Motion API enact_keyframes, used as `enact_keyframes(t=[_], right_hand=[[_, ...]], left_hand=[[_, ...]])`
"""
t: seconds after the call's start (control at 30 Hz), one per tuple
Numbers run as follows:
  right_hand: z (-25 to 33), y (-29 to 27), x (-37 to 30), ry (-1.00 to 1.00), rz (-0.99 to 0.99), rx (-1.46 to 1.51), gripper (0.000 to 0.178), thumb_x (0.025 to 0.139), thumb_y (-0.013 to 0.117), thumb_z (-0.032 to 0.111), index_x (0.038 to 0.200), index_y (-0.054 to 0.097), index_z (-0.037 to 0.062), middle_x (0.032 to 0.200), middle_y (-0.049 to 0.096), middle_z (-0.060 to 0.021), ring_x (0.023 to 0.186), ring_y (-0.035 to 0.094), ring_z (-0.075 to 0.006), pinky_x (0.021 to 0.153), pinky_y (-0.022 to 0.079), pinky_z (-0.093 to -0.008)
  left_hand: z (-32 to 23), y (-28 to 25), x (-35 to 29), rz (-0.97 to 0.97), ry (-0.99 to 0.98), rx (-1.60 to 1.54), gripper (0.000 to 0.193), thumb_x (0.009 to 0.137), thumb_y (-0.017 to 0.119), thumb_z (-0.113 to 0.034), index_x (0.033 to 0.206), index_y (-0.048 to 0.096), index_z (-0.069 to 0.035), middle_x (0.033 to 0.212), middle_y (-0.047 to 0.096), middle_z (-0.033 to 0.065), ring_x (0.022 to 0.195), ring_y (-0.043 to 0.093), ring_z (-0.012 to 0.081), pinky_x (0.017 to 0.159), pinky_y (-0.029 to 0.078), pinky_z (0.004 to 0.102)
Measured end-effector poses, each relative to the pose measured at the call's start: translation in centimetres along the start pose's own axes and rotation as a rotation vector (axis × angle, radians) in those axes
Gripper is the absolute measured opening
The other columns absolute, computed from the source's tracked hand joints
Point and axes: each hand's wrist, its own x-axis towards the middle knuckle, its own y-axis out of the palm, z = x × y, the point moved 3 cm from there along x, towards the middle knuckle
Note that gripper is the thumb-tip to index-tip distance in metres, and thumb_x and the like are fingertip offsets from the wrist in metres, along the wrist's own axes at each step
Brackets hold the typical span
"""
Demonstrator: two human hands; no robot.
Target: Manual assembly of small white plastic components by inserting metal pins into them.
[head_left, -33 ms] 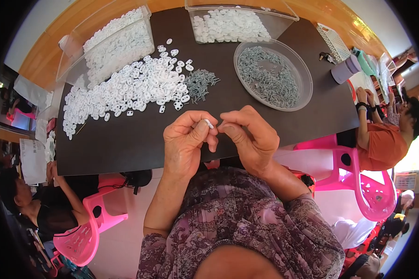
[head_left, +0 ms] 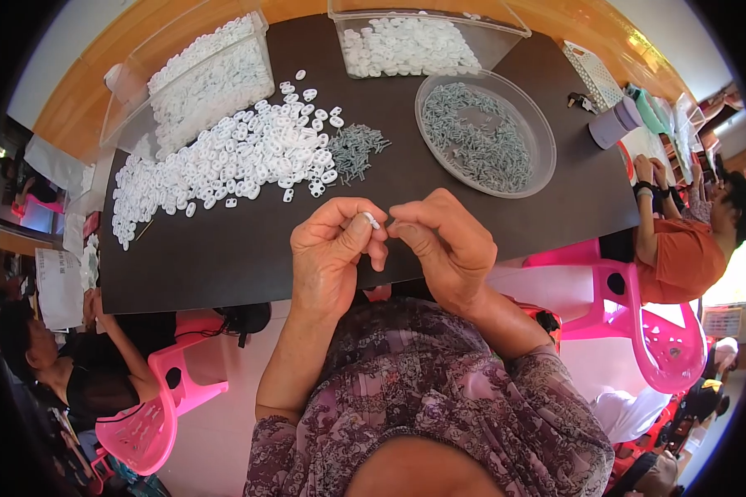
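Observation:
Between the thumb and forefinger of my left hand [head_left: 327, 248] is a small white plastic piece [head_left: 372, 221], held edge-on above the table's front edge. My right hand [head_left: 452, 244] is closed in a pinch just to its right, fingertips almost at the piece; whatever it may hold is hidden. Beyond my hands lies a broad heap of white oval pieces with holes [head_left: 249, 153]. A small pile of grey pins [head_left: 356, 151] touches the heap's right end. More grey pins fill a round clear plastic tub [head_left: 541, 170] to the right.
Two clear bins, left [head_left: 127, 124] and right [head_left: 506, 45], hold white pieces at the back of the dark table [head_left: 215, 265]. A lilac cup [head_left: 615, 124] and keys [head_left: 584, 101] stand at right. People sit on either side on pink chairs [head_left: 671, 348].

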Motion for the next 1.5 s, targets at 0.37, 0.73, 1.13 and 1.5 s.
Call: enact_keyframes(t=[0.37,0.73,1.13,1.5], right_hand=[[-1.2,0.8,-0.8,0.370,-0.039,0.443,0.021,0.086,0.057,-0.009,0.106,0.058,-0.0046,0.090,0.058,-0.0083,0.083,0.061,-0.0144,0.074,0.049,-0.0249],[-1.6,-0.1,-0.4,0.033,-0.112,-0.055,0.017,0.073,0.068,-0.004,0.089,0.065,0.0005,0.071,0.060,-0.0089,0.061,0.055,-0.0227,0.054,0.043,-0.0312],[-3.8,-3.7,-4.3,0.106,-0.169,-0.031,0.016,0.073,0.068,-0.005,0.089,0.063,-0.0027,0.069,0.058,-0.0104,0.061,0.052,-0.0256,0.054,0.042,-0.0349],[-6.0,-4.4,-4.2,0.208,-0.141,0.194,0.021,0.071,0.069,-0.008,0.091,0.063,-0.0038,0.072,0.060,-0.0121,0.061,0.054,-0.0224,0.054,0.043,-0.0320]], left_hand=[[-0.4,0.2,-0.6,-0.121,0.093,0.241,0.016,0.088,0.062,-0.007,0.098,0.064,0.005,0.078,0.062,0.0069,0.062,0.055,0.0079,0.054,0.045,0.0191],[-0.9,0.5,0.4,-0.176,-0.041,0.334,0.011,0.088,0.059,-0.002,0.094,0.064,0.005,0.075,0.062,0.0092,0.056,0.056,0.0105,0.048,0.045,0.0218],[-2.2,15.2,11.7,0.348,0.130,1.001,0.013,0.084,0.060,-0.012,0.080,0.065,0.000,0.064,0.060,0.0038,0.055,0.054,0.0079,0.050,0.042,0.0233],[1.7,25.0,35.2,0.441,0.631,1.499,0.014,0.070,0.060,-0.014,0.066,0.067,-0.003,0.069,0.064,0.0176,0.067,0.063,0.0332,0.063,0.049,0.0400]])
